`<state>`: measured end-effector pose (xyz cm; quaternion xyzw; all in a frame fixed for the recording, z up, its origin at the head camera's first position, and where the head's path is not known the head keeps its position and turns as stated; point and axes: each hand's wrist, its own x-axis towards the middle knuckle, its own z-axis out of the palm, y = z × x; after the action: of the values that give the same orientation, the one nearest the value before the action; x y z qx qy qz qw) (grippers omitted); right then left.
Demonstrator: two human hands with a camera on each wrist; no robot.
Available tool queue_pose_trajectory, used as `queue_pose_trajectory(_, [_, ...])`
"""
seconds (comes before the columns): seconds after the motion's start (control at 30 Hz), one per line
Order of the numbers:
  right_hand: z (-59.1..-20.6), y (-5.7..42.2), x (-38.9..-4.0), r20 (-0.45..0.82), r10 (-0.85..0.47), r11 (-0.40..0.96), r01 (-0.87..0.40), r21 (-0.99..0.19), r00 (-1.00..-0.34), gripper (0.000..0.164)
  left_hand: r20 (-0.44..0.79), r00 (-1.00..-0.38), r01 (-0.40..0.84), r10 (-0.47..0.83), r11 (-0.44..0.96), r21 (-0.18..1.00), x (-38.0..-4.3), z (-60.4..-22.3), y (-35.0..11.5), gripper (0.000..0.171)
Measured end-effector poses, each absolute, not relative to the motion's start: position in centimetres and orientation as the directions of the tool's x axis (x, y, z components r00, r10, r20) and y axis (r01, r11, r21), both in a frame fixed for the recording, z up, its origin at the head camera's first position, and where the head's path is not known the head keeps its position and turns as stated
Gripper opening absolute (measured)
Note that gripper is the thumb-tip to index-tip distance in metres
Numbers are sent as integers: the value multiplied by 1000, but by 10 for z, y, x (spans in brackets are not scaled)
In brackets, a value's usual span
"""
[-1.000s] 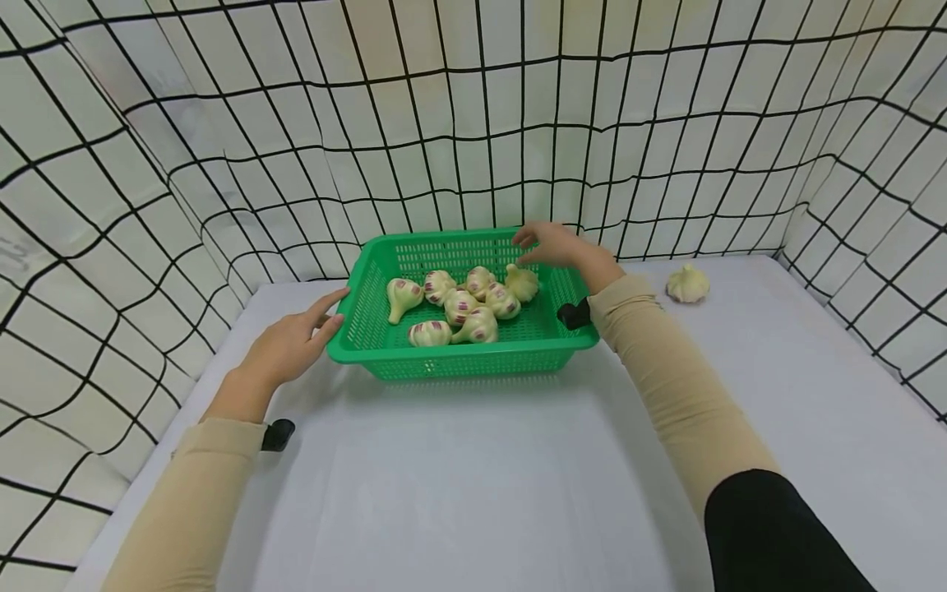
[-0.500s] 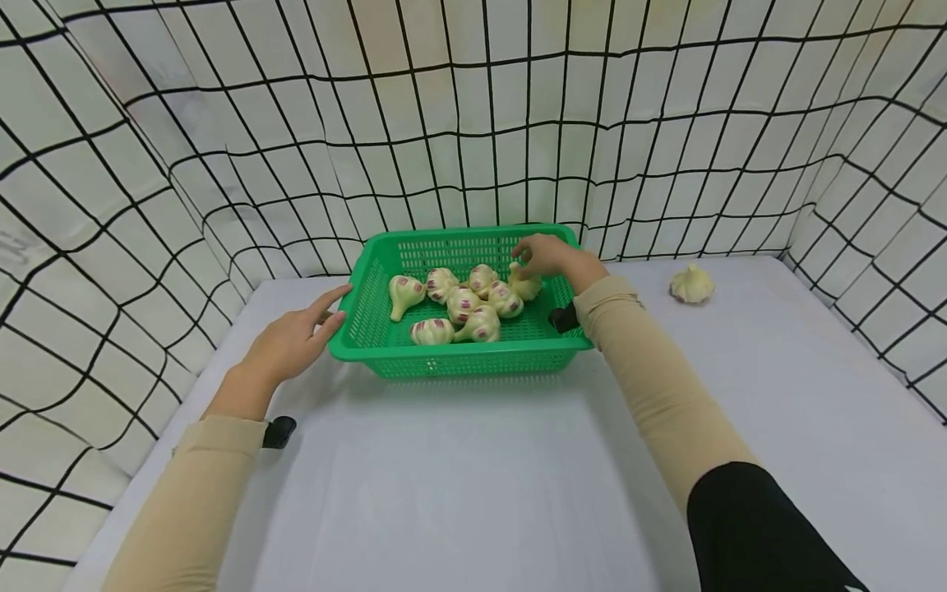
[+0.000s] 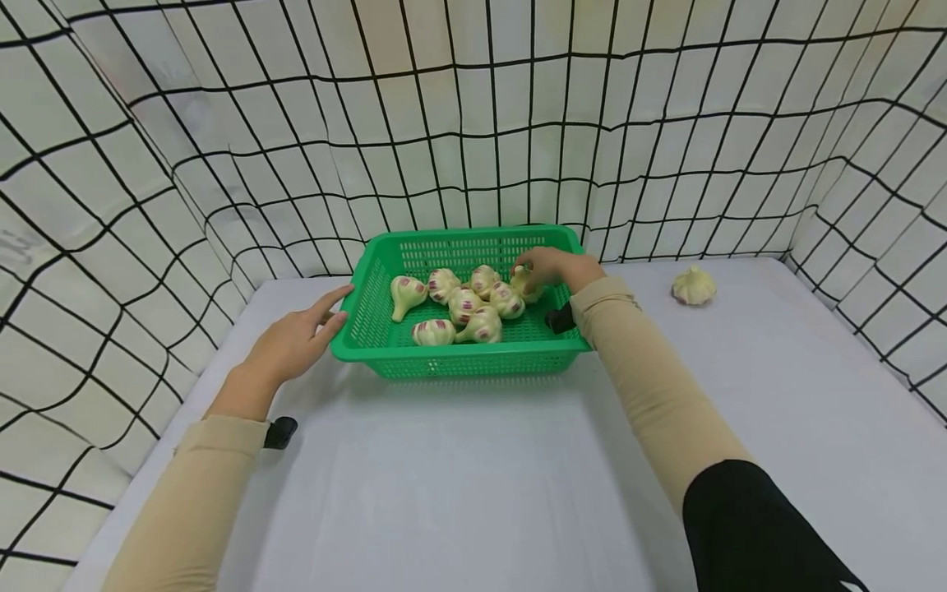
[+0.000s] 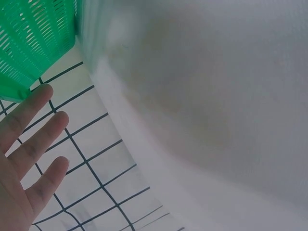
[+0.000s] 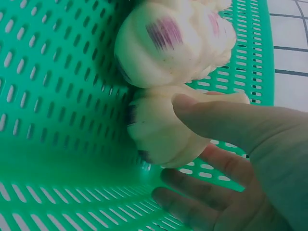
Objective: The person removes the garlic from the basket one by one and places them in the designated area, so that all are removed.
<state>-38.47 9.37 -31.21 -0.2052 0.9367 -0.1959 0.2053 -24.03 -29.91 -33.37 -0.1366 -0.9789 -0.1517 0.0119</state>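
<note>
White table [image 3: 444, 477] | black netting [image 3: 531, 60] | left hand [image 3: 288, 344] spread at basket [image 3: 459, 353] | right hand [image 3: 560, 267] pinches garlic [image 5: 161, 127]

From my end I see a set-up booth, perhaps in a lab, as the white-covered table [image 3: 459, 485] stands enclosed by pale walls [image 3: 474, 99] crossed with black grid lines [image 3: 625, 56].

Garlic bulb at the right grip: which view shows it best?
Right wrist: the garlic bulb appears large and close, though the right grip covers part. The head view shows it small, partly hidden; the left wrist view, not at all.
</note>
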Motion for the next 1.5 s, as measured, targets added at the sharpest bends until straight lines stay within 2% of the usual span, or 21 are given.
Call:
queue_pose_trajectory(0.2, [-313, 94, -383, -301, -470, 842, -319, -435, -830, 46, 71, -962, 272, 263, 915, 296, -239, -334, -299, 64])
queue_pose_trajectory(0.5, [-312, 94, -382, -385, -416, 856, -212, -471, -824, 69, 77, -962, 273, 262, 917, 292, -239, -333, -298, 64])
queue_pose_trajectory(0.7, [-312, 93, -383, -423, -417, 860, -198, -471, -804, 78, 76, -962, 272, 262, 917, 290, -239, -333, -298, 64])
queue_pose_trajectory(1.2, [-309, 92, -383, -386, -407, 895, -277, -350, -828, 74, 68, -963, 270, 261, 920, 286, -239, -333, -297, 64])
queue_pose_trajectory(1.5, [-293, 98, -381, -346, -422, 892, -315, -325, -838, 75, 77, -960, 280, 269, 916, 287, -241, -333, -299, 64])
